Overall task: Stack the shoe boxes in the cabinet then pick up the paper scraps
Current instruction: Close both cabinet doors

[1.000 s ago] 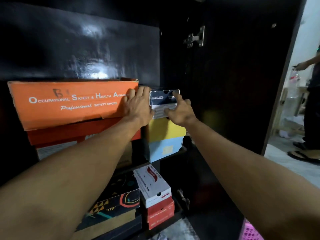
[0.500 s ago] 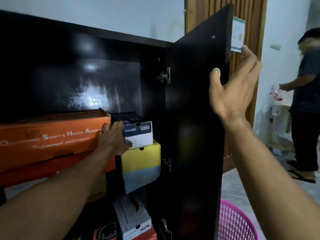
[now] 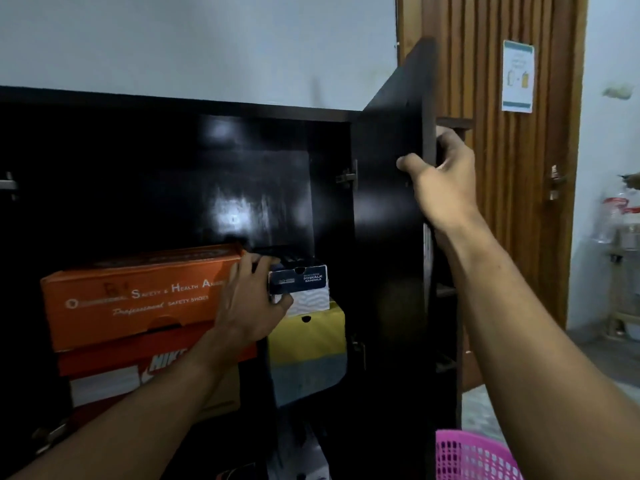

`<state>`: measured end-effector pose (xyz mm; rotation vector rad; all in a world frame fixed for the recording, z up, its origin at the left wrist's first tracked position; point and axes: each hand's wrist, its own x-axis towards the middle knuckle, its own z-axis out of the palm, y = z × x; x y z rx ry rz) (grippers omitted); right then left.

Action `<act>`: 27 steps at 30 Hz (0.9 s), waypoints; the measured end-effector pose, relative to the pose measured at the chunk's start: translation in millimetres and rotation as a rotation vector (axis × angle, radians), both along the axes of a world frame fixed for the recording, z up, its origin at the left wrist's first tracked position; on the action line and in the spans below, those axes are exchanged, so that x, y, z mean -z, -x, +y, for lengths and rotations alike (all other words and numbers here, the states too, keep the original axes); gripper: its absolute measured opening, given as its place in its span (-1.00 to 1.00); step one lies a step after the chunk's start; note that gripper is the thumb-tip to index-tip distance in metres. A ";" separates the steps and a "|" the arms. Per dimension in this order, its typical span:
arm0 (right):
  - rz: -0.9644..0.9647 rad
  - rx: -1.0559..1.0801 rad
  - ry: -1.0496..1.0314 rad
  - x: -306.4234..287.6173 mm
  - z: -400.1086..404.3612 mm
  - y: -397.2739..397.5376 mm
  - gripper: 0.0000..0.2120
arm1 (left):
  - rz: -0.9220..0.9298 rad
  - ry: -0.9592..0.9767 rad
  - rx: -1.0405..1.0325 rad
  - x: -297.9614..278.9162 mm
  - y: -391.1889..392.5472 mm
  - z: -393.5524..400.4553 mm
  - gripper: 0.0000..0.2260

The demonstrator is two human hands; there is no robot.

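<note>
My left hand (image 3: 252, 306) steadies the small navy-and-white cardboard box (image 3: 299, 287) inside the black wooden cabinet (image 3: 173, 109); my right hand (image 3: 440, 178) clamps its door (image 3: 391, 202), probably to close it.

Five shoe boxes show on the upper shelf of one black cabinet (image 3: 173, 174): an orange safety-shoe box (image 3: 138, 299), a red Nike box (image 3: 114, 372), a tan box (image 3: 225, 393) under it, a navy-and-white sandal box (image 3: 304, 289) and a yellow-and-blue box (image 3: 308, 355). Two hands, left (image 3: 251, 306) and right (image 3: 440, 181), are in view. There is one cabinet door (image 3: 391, 220), one pink basket (image 3: 474, 457), one wooden door (image 3: 502, 202) and one paper notice (image 3: 517, 76).
</note>
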<state>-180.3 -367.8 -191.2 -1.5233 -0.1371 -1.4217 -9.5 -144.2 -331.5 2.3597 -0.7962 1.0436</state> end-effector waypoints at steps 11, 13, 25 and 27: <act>-0.068 0.190 0.001 11.4 157.3 -102.9 -0.35 | -0.276 0.330 0.082 -76.7 77.2 76.0 -0.62; -0.038 0.223 -0.018 11.8 169.1 -114.6 -0.33 | -0.417 0.389 0.041 -103.0 108.0 108.7 -0.65; -0.023 0.238 -0.030 6.2 191.6 -136.6 -0.31 | -0.451 0.741 -0.566 -171.7 178.7 332.9 -0.39; -0.003 0.229 -0.032 4.9 193.1 -138.0 -0.30 | -0.262 0.749 -0.475 -162.9 176.5 324.9 -0.43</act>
